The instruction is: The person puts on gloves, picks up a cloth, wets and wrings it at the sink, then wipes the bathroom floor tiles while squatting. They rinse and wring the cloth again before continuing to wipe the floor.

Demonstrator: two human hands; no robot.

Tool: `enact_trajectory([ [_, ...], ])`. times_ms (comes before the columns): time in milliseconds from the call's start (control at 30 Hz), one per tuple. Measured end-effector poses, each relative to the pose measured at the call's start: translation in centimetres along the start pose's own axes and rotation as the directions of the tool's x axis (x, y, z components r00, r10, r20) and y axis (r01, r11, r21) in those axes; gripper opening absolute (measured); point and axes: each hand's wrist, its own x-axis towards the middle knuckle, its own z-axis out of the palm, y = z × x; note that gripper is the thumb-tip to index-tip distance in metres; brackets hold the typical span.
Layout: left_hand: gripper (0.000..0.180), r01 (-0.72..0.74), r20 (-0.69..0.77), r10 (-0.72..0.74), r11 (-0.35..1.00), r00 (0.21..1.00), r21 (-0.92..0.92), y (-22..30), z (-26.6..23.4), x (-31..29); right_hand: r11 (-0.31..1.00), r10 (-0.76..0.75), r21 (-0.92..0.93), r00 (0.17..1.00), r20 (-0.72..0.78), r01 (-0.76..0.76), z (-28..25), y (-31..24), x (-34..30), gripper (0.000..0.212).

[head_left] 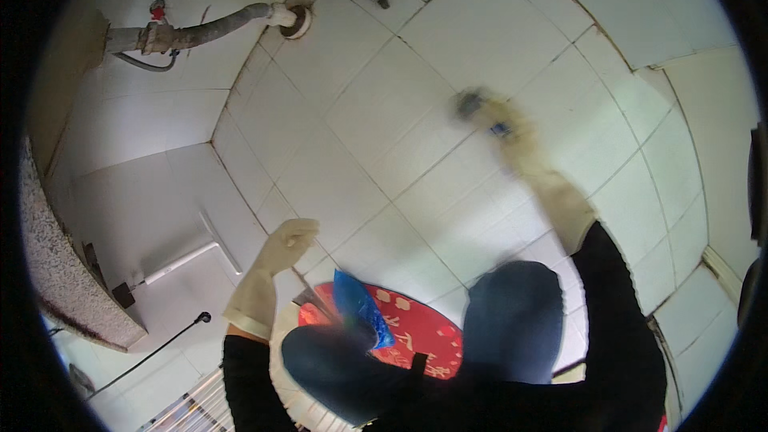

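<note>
My left hand point(290, 245) is half-open, empty. My right hand point(510, 130) grips a pad point(470, 103); I'd press evenly across the floor point(376, 132)

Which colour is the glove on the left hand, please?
The glove is pale cream, seen in the head view.

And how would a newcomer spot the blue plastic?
From the white tiled floor, look down to the red patterned surface between the knees. Below right of the gloved left hand is a crumpled plastic piece, bright blue against the red and the darker jeans.
</note>
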Motion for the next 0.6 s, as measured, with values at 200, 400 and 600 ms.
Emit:
enact_trajectory([
  [200, 0.034, 0.187, -0.097, -0.195, 0.979, 0.976, -0.084, -10.3, 1.6, 0.9, 0.388, 0.431, -0.574, 0.693, -0.579, -0.721, -9.6, 5.6, 6.4, 0.075],
  [400, 0.035, 0.166, -0.027, -0.184, 0.933, 0.982, -0.321, -11.0, 6.2, -1.2, 0.560, 0.495, -0.661, 0.842, -0.216, -0.499, 9.2, -0.8, 17.2, 0.062],
  [600, 0.043, 0.107, -0.191, -0.220, 0.876, 0.957, -0.471, -15.1, 1.3, -2.4, 0.901, -0.010, -0.301, 0.709, 0.706, 0.312, 37.6, -15.1, 3.1, 0.029],
])
